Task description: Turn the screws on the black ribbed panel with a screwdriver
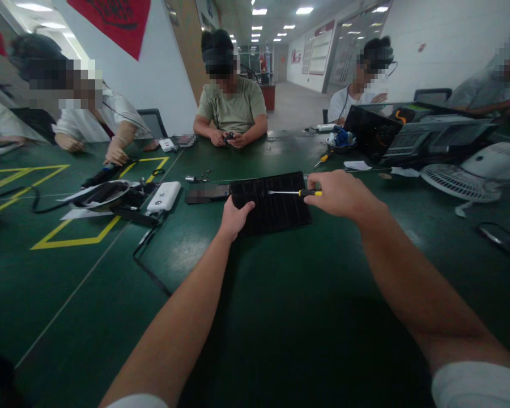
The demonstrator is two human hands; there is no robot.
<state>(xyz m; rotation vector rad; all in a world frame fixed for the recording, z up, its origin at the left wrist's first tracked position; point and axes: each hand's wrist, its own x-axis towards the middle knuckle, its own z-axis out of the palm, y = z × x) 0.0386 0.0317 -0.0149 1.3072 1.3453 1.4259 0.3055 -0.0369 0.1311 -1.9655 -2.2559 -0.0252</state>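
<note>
My left hand grips the left edge of a flat black panel, its thumb lying on the face. The panel has rows of recessed sections and is tilted up from the green table. In my right hand, closed, is a screwdriver with a yellow and black handle. Its metal shaft points left across the upper part of the panel. Whether the tip touches the panel I cannot tell. Left of the panel lies a dark flat object, with small metal parts just behind it.
A white power bank with a cable stands at the left, beside a round tray of parts. At the right are a white fan, a large black device and another screwdriver. Several people sit around the green table.
</note>
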